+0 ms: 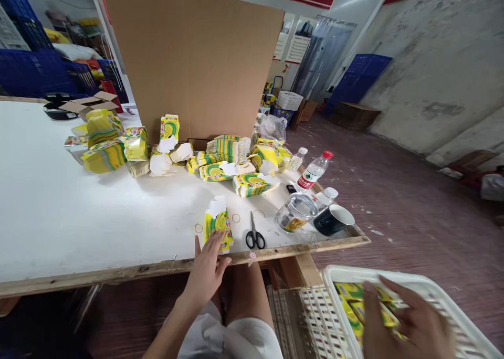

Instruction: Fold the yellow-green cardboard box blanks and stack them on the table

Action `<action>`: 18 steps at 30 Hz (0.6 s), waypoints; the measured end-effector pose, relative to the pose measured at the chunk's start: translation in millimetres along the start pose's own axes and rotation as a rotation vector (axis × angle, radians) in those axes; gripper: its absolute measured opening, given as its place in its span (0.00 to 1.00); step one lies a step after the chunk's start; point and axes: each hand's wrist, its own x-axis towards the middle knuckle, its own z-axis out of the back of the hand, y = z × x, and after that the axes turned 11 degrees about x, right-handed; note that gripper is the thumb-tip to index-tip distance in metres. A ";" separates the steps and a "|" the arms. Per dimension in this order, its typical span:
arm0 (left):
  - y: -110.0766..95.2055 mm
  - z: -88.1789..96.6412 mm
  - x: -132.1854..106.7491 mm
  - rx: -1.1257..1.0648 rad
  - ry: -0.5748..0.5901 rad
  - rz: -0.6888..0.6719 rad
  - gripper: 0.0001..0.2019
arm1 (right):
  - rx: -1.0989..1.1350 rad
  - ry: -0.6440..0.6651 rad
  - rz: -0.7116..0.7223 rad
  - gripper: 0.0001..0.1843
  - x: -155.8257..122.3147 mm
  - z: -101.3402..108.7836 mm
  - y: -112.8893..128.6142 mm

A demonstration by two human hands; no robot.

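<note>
My left hand (207,267) rests at the table's front edge, fingers spread, with fingertips on a flattened yellow-and-green carton (216,220) with white flaps. My right hand (409,319), smeared by motion, is over a white plastic basket (328,306) at the lower right. Its thumb and index finger are apart, and its other fingers are partly hidden. Small filled yellow boxes (348,317) lie in the basket beneath it. Black-handled scissors (255,235) lie right of the carton. Rubber bands (198,228) are scattered around it.
Stacks of flat cartons (228,149) line the back of the table before a tall cardboard sheet (192,60). At the right stand a red-capped bottle (313,172), a clear jar (295,214) and a dark mug (333,221). A wooden rim (118,272) edges the table.
</note>
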 end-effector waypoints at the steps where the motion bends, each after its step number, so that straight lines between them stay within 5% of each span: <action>1: -0.5 -2.9 -0.6 0.004 0.024 -0.014 0.28 | 0.054 0.031 -0.062 0.19 -8.0 -14.2 1.2; 5: -3.0 -7.3 -3.5 -0.046 0.070 -0.053 0.30 | 0.456 0.510 -0.387 0.19 -54.6 -100.1 16.6; 9: 3.9 -4.5 -5.5 -0.125 0.090 -0.057 0.30 | 0.596 0.602 -0.441 0.17 -82.1 -164.1 33.1; 13: 5.0 -2.6 -7.3 -0.306 0.003 0.026 0.25 | 0.721 0.608 -0.532 0.18 -80.0 -173.5 34.1; 16: -3.7 -0.2 -5.7 -0.579 -0.243 0.198 0.26 | 0.841 0.616 -0.623 0.22 -76.3 -157.5 30.7; 18: -11.4 2.9 -3.5 -0.825 -0.309 0.292 0.29 | 0.909 0.638 -0.674 0.25 -78.6 -144.3 31.8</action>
